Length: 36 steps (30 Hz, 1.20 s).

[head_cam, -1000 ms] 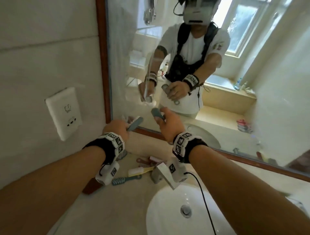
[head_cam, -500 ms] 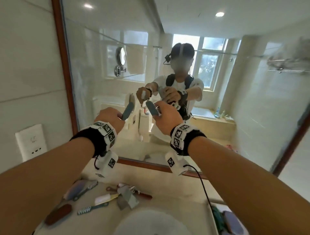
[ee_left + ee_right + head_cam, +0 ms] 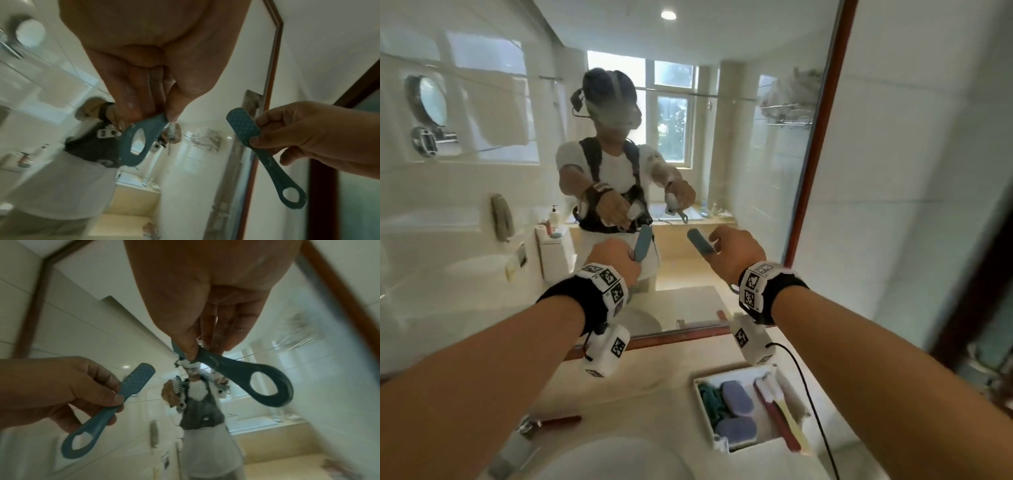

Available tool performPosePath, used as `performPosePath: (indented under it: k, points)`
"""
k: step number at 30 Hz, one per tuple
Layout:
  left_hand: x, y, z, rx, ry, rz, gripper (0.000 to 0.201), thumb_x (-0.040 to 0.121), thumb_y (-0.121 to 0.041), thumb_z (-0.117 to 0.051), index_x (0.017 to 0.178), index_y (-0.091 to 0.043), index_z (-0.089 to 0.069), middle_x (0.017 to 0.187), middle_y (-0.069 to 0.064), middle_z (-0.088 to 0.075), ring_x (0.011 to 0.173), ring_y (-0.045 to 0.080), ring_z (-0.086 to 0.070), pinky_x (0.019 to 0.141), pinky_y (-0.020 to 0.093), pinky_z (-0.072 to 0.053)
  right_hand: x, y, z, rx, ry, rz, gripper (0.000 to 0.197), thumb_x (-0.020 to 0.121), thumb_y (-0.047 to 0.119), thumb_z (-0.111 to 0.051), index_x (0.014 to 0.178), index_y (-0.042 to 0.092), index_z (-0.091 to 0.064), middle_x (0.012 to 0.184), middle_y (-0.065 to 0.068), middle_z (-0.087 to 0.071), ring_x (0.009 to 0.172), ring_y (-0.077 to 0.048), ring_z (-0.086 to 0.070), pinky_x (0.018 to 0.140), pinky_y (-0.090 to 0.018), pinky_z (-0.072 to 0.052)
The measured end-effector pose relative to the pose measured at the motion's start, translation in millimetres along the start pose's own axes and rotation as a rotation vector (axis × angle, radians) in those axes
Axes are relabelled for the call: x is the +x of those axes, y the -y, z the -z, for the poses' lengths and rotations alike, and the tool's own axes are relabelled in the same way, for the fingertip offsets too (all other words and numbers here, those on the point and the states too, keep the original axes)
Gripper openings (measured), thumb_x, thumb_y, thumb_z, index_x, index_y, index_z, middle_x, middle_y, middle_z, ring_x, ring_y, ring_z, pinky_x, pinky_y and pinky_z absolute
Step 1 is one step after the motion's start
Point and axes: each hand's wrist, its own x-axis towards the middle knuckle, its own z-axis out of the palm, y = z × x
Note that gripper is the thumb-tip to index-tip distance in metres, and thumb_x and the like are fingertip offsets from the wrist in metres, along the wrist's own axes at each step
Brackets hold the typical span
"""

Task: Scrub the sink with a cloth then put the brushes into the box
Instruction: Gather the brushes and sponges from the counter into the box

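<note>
In the head view both hands are raised in front of the mirror, each holding a blue brush. My left hand (image 3: 631, 255) grips one blue brush (image 3: 643, 241) upright; the left wrist view shows its looped handle (image 3: 135, 142) pinched between thumb and fingers. My right hand (image 3: 714, 245) pinches the second blue brush (image 3: 700, 241), whose looped handle (image 3: 246, 379) hangs down in the right wrist view. The white box (image 3: 753, 445) sits on the counter below my right wrist and holds a red brush (image 3: 774, 411), blue sponges and a teal cloth. The sink (image 3: 619, 459) lies at the bottom edge.
The faucet (image 3: 517, 445) stands behind the sink at lower left, with a red-handled brush (image 3: 558, 421) lying on the counter beside it. The mirror (image 3: 551, 171) fills the wall ahead, its brown frame (image 3: 815, 154) on the right. A black cable (image 3: 811, 394) runs from my right wrist across the box.
The view has swung to the right and both hands have carried the blue brushes rightwards. The white box has come into view below my right hand; the other brushes on the left are out of sight.
</note>
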Motion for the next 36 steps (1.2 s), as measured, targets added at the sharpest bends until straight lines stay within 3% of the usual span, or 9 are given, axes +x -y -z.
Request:
performPosePath:
  k: [3,6,11,14,19,24,28,32,36]
  points:
    - [6.4,-41.9,-35.6,-0.062,0.053,-0.098,0.012,0.078,-0.023,-0.067,0.073,-0.013,-0.071,0.073,0.005,-0.067,0.065,0.021,-0.058,0.057,0.025,-0.044,-5.6,-50.5,22.4,-0.062,-0.055,-0.109,0.028,0.089,0.047,-0.056,0.106,0.026,-0.061,0.099,0.001,-0.068,0.083,-0.021,-0.065,0.074,-0.032,-0.055]
    - [4.5,-69.0,-74.3,-0.085,0.138,-0.155,0.012,0.079,-0.024,-0.069,0.071,-0.014,-0.07,0.07,0.003,-0.066,0.061,0.019,-0.056,0.053,0.023,-0.04,-14.2,-92.7,33.0,-0.114,-0.062,-0.204,0.029,0.091,0.052,-0.054,0.1,0.025,-0.061,0.091,0.001,-0.067,0.079,-0.02,-0.063,0.07,-0.032,-0.055]
    - [-3.4,-89.9,-134.8,-0.086,0.249,-0.155,0.016,0.079,-0.023,-0.068,0.074,-0.007,-0.072,0.072,0.01,-0.069,0.054,0.018,-0.054,0.048,0.021,-0.038,-24.6,-153.6,17.9,-0.117,-0.022,-0.268,0.021,0.088,0.041,-0.06,0.095,0.021,-0.062,0.09,-0.001,-0.064,0.075,-0.019,-0.06,0.062,-0.026,-0.045]
    - [-6.6,-101.4,-173.3,-0.058,0.302,-0.144,0.015,0.079,-0.023,-0.067,0.074,-0.01,-0.071,0.072,0.007,-0.069,0.063,0.02,-0.061,0.052,0.022,-0.041,-22.4,-187.4,-6.9,-0.126,0.042,-0.274,0.018,0.086,0.035,-0.063,0.097,0.021,-0.064,0.091,-0.001,-0.063,0.072,-0.017,-0.056,0.055,-0.023,-0.038]
    - [-9.1,-127.0,-244.5,-0.01,0.363,-0.057,0.023,0.083,-0.025,-0.064,0.06,-0.018,-0.063,0.062,-0.001,-0.061,0.055,0.014,-0.052,0.056,0.023,-0.039,-7.5,-245.3,-49.7,-0.056,0.125,-0.249,0.019,0.089,0.039,-0.059,0.082,0.022,-0.058,0.079,0.002,-0.06,0.07,-0.018,-0.059,0.054,-0.024,-0.039]
    - [-27.7,-154.3,-323.0,0.025,0.465,0.042,0.013,0.08,-0.026,-0.069,0.075,-0.014,-0.072,0.081,0.002,-0.071,0.08,0.02,-0.066,0.07,0.026,-0.049,0.5,-313.6,-86.5,0.057,0.295,-0.264,0.013,0.085,0.025,-0.063,0.096,0.017,-0.066,0.09,-0.002,-0.066,0.074,-0.018,-0.06,0.059,-0.025,-0.046]
    - [-43.4,-160.1,-373.4,0.016,0.54,0.16,0.011,0.078,-0.025,-0.071,0.082,-0.016,-0.075,0.079,0.001,-0.07,0.078,0.02,-0.066,0.068,0.025,-0.052,-5.4,-361.9,-117.6,0.112,0.405,-0.276,0.02,0.086,0.028,-0.063,0.103,0.017,-0.065,0.099,-0.002,-0.067,0.073,-0.013,-0.057,0.057,-0.021,-0.044]
    - [-49.6,-160.6,-413.2,-0.111,0.601,0.313,0.009,0.076,-0.018,-0.075,0.082,-0.011,-0.074,0.08,0.008,-0.072,0.075,0.025,-0.068,0.071,0.038,-0.06,-15.7,-395.8,-150.9,0.133,0.47,-0.31,0.042,0.09,0.053,-0.052,0.102,0.015,-0.066,0.098,-0.003,-0.068,0.08,-0.018,-0.061,0.072,-0.031,-0.053]
    - [-52.8,-156.0,-453.1,-0.202,0.625,0.423,0.011,0.073,-0.019,-0.08,0.078,-0.012,-0.072,0.072,0.01,-0.072,0.072,0.027,-0.07,0.067,0.042,-0.061,-26.7,-416.9,-177.4,0.155,0.516,-0.383,0.033,0.09,0.039,-0.058,0.104,0.011,-0.068,0.103,-0.006,-0.069,0.084,-0.02,-0.06,0.075,-0.029,-0.052]
